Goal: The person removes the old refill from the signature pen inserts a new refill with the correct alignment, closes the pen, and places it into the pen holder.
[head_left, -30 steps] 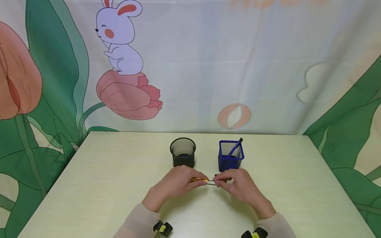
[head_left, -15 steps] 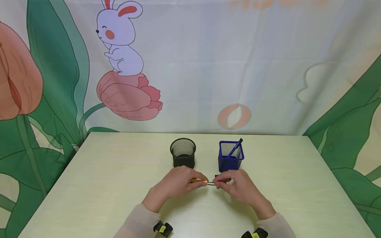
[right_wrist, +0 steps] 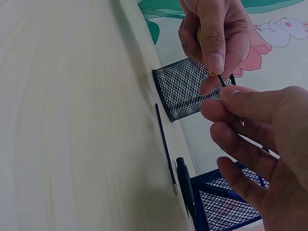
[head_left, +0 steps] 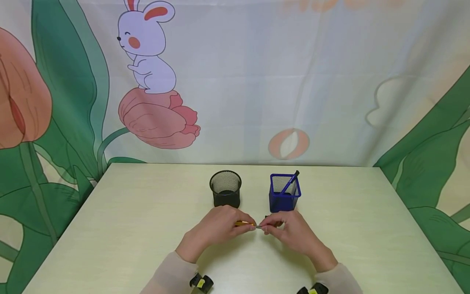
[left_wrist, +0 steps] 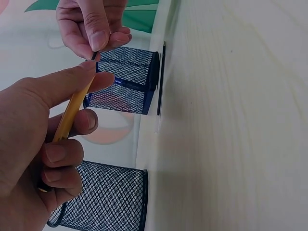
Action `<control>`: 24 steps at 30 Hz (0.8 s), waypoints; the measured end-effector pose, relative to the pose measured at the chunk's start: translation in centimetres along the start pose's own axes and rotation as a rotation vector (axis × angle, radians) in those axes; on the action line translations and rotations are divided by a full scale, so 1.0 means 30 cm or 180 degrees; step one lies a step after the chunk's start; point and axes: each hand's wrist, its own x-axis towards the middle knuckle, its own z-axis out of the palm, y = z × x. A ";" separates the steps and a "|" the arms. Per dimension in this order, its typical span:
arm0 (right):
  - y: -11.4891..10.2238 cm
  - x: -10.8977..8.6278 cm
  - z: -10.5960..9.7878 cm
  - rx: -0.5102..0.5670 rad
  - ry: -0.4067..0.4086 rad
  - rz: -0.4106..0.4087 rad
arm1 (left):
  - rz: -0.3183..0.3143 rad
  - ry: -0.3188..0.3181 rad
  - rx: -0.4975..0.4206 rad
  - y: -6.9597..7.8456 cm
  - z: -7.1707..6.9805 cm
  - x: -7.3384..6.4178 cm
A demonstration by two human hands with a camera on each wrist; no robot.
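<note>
My left hand (head_left: 222, 224) grips a yellow pen barrel (left_wrist: 72, 113), its fingers wrapped along it. Opposite it, my right hand (head_left: 291, 232) pinches a thin dark pen refill (right_wrist: 221, 80) between thumb and forefinger. One end of the refill meets the barrel's front end, and its metal tip shows past the right fingertips in the right wrist view. Both hands are above the table, fingertips close together. Below them lie a second black refill (right_wrist: 166, 149) and a dark pen barrel (right_wrist: 185, 185), mostly hidden by my right hand in the head view.
Behind my left hand stands a round black mesh pen holder (head_left: 226, 200). A square blue mesh pen holder (head_left: 283, 203) stands behind my right hand, with a blue pen (head_left: 290, 182) leaning in it. A printed curtain (head_left: 235, 81) hangs beyond the table's far edge.
My right hand has moved slightly left toward my left hand, and less of the refill shows between them. My left hand has stayed in place around the yellow barrel.
</note>
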 end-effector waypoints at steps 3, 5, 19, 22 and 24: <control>-0.001 -0.001 0.001 0.0018 -0.0013 0.0007 | 0.0005 0.0021 0.0030 0.004 -0.002 0.001; -0.002 -0.001 0.001 0.0024 -0.0018 0.0020 | 0.0008 0.0042 0.0047 0.006 -0.002 0.001; -0.007 -0.002 0.008 0.0112 -0.0024 0.0063 | 0.0105 0.0168 0.0070 0.011 0.002 -0.001; -0.008 -0.003 0.011 0.0110 -0.0036 0.0066 | 0.0117 0.0174 0.0072 0.012 0.003 -0.003; -0.008 -0.005 0.013 0.0110 -0.0044 0.0067 | 0.0119 0.0169 0.0074 0.012 0.003 -0.005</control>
